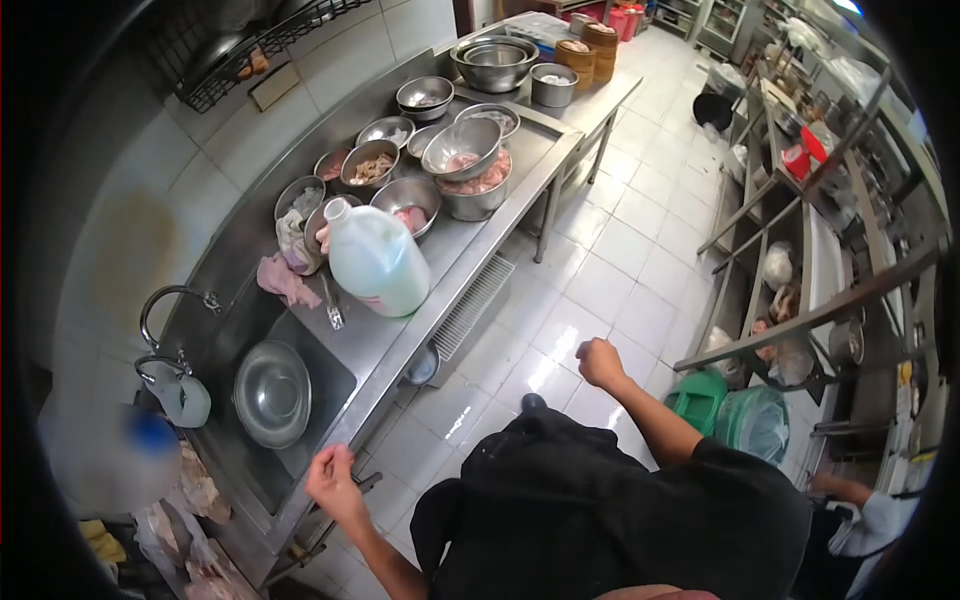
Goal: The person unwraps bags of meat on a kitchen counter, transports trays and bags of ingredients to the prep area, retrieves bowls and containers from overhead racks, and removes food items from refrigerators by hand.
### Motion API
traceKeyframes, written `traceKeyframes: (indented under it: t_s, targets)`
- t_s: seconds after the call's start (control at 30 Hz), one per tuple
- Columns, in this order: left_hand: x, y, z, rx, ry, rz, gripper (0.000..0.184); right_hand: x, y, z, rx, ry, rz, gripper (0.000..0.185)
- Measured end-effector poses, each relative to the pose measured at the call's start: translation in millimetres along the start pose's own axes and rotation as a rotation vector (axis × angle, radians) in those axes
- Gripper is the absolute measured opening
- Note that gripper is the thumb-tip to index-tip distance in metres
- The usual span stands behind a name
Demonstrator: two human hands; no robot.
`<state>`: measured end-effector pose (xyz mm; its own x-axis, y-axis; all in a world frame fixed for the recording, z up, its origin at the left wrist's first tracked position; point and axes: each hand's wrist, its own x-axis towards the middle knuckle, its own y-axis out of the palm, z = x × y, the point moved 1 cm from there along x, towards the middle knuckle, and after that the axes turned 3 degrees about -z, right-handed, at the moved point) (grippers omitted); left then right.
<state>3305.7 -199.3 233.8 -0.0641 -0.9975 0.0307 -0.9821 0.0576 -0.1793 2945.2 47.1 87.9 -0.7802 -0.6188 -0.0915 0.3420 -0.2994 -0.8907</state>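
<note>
My left hand (335, 483) hovers by the front rim of the steel sink (318, 432), its fingers curled in and nothing visible in them. Over the tiled floor, my right hand (600, 362) is closed in a loose fist, apart from any object. In the sink sits a round metal basin (273, 394). A large whitish plastic jug (378, 258) of pale green liquid stands on the counter beyond it. Close to the jug lie a pink cloth (287, 281) and a small metal utensil (332, 304).
Several steel bowls, some with raw meat (478, 178), crowd the counter. Bamboo steamers (598, 50) stand at its far end. Metal shelving (800, 250) runs along the right, with green bins (750, 420) below. Another person's arm (842, 489) shows at lower right. Tiled floor (570, 270) lies between.
</note>
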Motion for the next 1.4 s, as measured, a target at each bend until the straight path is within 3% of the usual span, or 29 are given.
traceKeyframes:
  t_s: [0.13,0.37,0.5,0.67,0.87,1.0,1.07,1.13,1.23,1.33,1.4]
  targets:
    - [-14.4,83.2,-29.0,-0.007,0.010,0.225,0.009,14.3,-19.9,-43.9,0.038,0.036,0.003,0.019]
    - [-22.5,218.5,-76.5,-0.007,0.271,0.626,0.008,80.1,-66.6,-100.2,0.035,0.050,-0.154,0.020]
    - [2.6,271.4,-132.6,-0.045,0.445,0.703,0.015,143.1,-122.6,-55.5,0.227,0.065,-0.192,0.020]
    - [41.9,288.8,-200.5,0.018,0.646,0.686,0.021,256.1,-173.2,-1.9,0.217,-0.296,-0.348,0.017]
    - [128.3,283.6,-307.6,0.309,0.990,0.355,0.027,326.2,-250.6,65.2,0.351,-0.483,-0.339,0.017]
    - [202.8,310.7,-375.0,0.471,1.176,-0.046,0.037,361.7,-287.3,93.8,0.409,-0.652,-0.325,0.017]
    - [254.9,327.0,-397.5,0.631,1.444,-0.352,0.047,379.6,-308.3,114.3,0.333,-0.821,-0.360,0.018]
    - [294.7,338.6,-416.2,0.747,1.419,-0.575,0.058,399.2,-327.4,136.8,0.335,-0.948,-0.366,0.018]
    - [341.7,339.0,-438.4,0.912,1.244,-0.710,0.068,426.3,-347.7,172.9,0.358,-1.099,-0.372,0.015]
    - [366.7,337.4,-450.5,0.991,0.919,-0.638,0.073,442.3,-362.8,212.3,0.366,-1.218,-0.350,0.016]
    - [389.2,329.2,-455.7,0.985,0.858,-0.515,0.077,446.8,-368.3,235.6,0.356,-1.269,-0.335,0.015]
